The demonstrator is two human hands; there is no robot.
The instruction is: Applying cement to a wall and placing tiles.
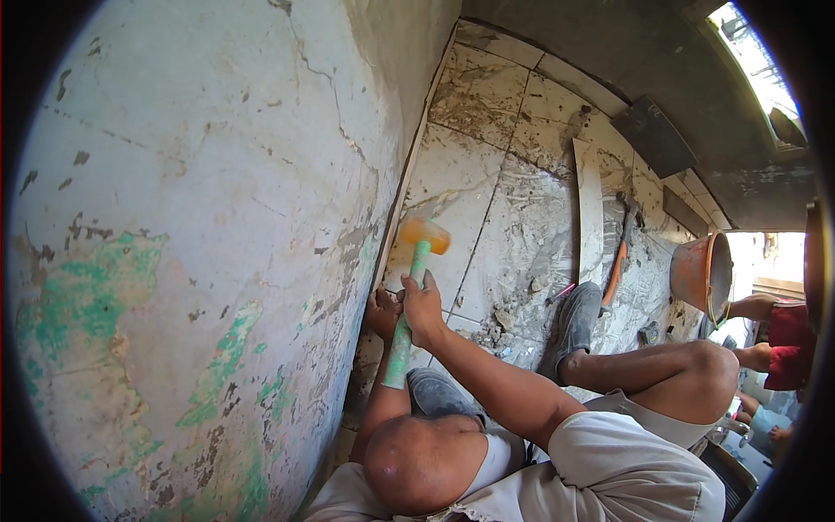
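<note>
My right hand [423,311] is wrapped round the green handle of a rubber mallet [419,261], its thumb lying along the grip. The mallet's orange head is slightly blurred, just over the pale floor tiles near the wall's foot. Low against the wall, my left hand [383,313] has its fingers curled beside a narrow pale tile strip [404,196] that runs along the wall base. The mallet handle and my right hand partly cover it, so what the fingers hold, if anything, is hidden.
A peeling white and green wall [200,261] rises close on the left. Mortar rubble [504,317] litters the tiled floor. To the right lie a long pale board [588,209], an orange-handled tool [616,271], a dark slab [654,137] and an orange bucket [696,271]. Another person's legs [755,331] show beyond.
</note>
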